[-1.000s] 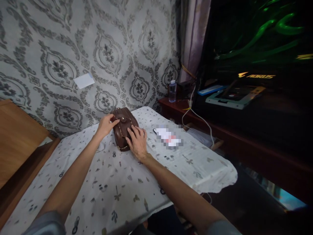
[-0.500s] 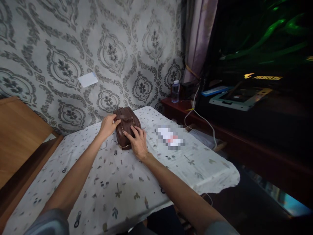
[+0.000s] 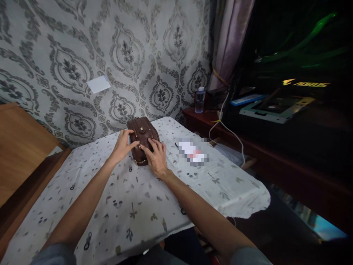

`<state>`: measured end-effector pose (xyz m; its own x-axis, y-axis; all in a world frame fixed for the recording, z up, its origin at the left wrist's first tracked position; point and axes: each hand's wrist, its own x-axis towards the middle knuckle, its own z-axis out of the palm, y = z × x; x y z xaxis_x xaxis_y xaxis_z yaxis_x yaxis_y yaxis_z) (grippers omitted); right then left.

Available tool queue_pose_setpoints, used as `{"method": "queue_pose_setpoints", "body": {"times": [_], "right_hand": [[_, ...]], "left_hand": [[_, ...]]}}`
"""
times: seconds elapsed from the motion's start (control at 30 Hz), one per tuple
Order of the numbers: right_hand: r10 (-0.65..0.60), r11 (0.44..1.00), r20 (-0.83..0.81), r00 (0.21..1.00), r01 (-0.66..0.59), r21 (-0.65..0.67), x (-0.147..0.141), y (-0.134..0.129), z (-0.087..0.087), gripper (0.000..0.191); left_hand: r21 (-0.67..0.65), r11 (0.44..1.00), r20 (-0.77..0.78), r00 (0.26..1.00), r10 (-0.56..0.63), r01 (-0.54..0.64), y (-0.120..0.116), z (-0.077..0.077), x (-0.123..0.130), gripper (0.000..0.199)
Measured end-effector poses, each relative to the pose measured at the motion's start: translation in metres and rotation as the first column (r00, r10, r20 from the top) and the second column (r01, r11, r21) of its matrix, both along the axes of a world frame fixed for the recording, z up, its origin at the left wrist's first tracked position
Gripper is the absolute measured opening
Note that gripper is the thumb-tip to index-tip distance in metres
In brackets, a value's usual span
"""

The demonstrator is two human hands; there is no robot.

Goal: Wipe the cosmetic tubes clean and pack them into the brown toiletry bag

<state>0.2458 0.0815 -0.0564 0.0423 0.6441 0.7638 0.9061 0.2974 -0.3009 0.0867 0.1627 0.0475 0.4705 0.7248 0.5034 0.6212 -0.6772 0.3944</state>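
Note:
A brown leather bag (image 3: 143, 137) with gold zips lies on the patterned white tablecloth (image 3: 132, 198). On its upper part a round metal snap shows. My left hand (image 3: 122, 145) is at the bag's left edge, thumb and fingers apart, with the fingertips touching its side. Across the lower right of the bag rests my right hand (image 3: 157, 158), fingers spread and thumb near a zip. Neither hand is closed around anything I can see.
A blurred-out white item (image 3: 193, 151) lies right of the bag. Beyond it, a clear bottle (image 3: 199, 101) stands on a dark red desk (image 3: 190, 117), with a white cable (image 3: 233, 135) hanging down. Wooden board (image 3: 24, 147) at left; patterned wall behind.
My left hand has opened its thumb and fingers and dropped slightly from the bag's strap. The strap no longer spans the top, and the round snap is now exposed. My right hand stays put.

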Motion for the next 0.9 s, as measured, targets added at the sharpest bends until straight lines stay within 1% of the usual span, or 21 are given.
{"method": "queue_pose_setpoints", "body": {"times": [0.07,0.13,0.27,0.37,0.43,0.5,0.6,0.67,0.77,0.9], "right_hand": [[0.001,1.0,0.002,1.0,-0.001,0.0,0.001,0.0,0.001,0.039],[0.006,1.0,0.011,1.0,-0.006,0.001,0.001,0.0,0.0,0.039],[0.008,1.0,0.019,1.0,-0.009,0.007,0.003,0.0,-0.002,0.04],[0.005,0.999,0.008,1.0,-0.006,0.037,0.003,0.001,-0.003,0.038],[0.012,0.998,-0.004,1.0,-0.012,0.067,0.003,0.002,-0.004,0.037],[0.027,0.994,-0.022,0.999,-0.024,0.102,0.003,0.002,-0.004,0.035],[0.053,0.99,-0.061,0.997,-0.045,0.135,0.005,0.003,-0.005,0.031],[0.07,0.988,-0.086,0.994,-0.057,0.144,0.006,0.004,-0.006,0.028],[0.082,0.985,-0.104,0.991,-0.065,0.159,0.007,0.004,-0.006,0.027],[0.065,0.985,-0.076,0.995,-0.052,0.164,0.006,0.004,-0.006,0.029]], "left_hand": [[-0.065,0.997,0.054,0.998,-0.027,0.031,-0.001,-0.011,-0.003,0.047],[-0.076,0.995,0.075,0.995,-0.062,0.067,0.0,-0.017,-0.005,0.047],[-0.007,0.993,0.049,0.992,-0.115,0.116,0.004,-0.017,-0.006,0.044],[0.026,0.992,-0.004,0.992,-0.123,0.123,0.001,-0.014,-0.005,0.046],[0.076,0.991,-0.071,0.992,-0.102,0.107,-0.004,-0.012,-0.004,0.045],[0.161,0.983,-0.152,0.987,-0.059,0.084,-0.01,-0.009,-0.002,0.041],[0.292,0.955,-0.246,0.969,0.014,0.06,-0.017,-0.003,0.002,0.03],[0.341,0.938,-0.279,0.96,0.03,0.07,-0.019,0.002,0.004,0.025],[0.368,0.927,-0.286,0.957,0.046,0.065,-0.021,0.006,0.008,0.02],[0.368,0.93,-0.198,0.974,0.105,-0.026,-0.02,0.006,0.013,0.019]]}}
